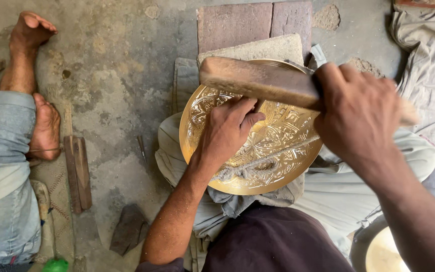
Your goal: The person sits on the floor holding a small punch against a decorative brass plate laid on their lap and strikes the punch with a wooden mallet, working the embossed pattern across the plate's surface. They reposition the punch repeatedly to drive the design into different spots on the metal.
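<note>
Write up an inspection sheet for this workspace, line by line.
Surface: dusty concrete floor; the person sits on it, work resting on the lap.
Job's things: engraved brass plate; wooden mallet above it.
Clutter: wooden sticks, dark scrap, bricks, cloth.
Grippers: left hand presses on the plate; right hand grips the mallet.
Cables: nothing seen.
Surroundings: another person's bare feet and jeans at left; second brass piece at bottom right.

No packages, labels, signs or screens show anywhere in this view.
</note>
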Available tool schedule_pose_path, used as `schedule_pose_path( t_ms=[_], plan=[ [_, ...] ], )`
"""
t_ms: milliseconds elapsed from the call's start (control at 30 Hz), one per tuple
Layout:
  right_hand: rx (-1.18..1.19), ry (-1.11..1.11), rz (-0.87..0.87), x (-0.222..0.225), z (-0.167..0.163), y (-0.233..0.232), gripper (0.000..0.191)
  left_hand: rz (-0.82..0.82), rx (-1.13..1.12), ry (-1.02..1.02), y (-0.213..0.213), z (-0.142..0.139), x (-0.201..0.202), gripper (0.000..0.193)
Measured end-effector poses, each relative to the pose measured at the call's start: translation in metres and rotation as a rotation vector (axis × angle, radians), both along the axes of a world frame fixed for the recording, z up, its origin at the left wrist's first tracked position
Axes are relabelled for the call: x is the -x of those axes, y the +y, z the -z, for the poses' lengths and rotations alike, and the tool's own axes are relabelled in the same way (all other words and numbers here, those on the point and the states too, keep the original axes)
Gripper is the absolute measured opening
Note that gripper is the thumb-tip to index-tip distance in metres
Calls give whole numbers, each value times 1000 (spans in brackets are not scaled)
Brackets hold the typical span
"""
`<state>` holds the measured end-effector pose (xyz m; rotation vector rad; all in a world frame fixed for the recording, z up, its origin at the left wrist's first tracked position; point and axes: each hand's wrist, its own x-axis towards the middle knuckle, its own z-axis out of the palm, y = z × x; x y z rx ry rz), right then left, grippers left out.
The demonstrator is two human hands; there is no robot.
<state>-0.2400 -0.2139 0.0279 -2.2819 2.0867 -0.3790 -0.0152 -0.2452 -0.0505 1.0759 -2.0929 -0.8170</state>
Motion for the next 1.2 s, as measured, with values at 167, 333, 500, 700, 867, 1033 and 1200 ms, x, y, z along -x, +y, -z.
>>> schedule_pose_path(
  t_ms=[167, 333, 500, 700, 867, 1033, 1200],
  plan=[
    [122, -511, 11, 2, 0, 2, 23, -46, 28, 27, 4, 2, -3, 34],
    [69, 54, -70, 3, -1, -3, 22, -43, 6, 21, 3, 7, -3, 34],
    [53, -98, -18, 2, 7, 0, 23, -40, -5, 52, 5, 7, -3, 35],
    [102, -133, -65, 1, 4, -7, 17, -83, -2, 64, 4, 8, -6, 33],
    [209, 101, -148, -10, -14, -14, 31, -80, -27, 38, 4, 13, -5, 33],
    [-16, 26, -13, -15, -8, -11, 13, -89, 65, 58, 4, 13, -7, 34],
    [93, -149, -51, -8, 1, -12, 23, -125, -42, 62, 5, 11, -10, 33]
  ],
)
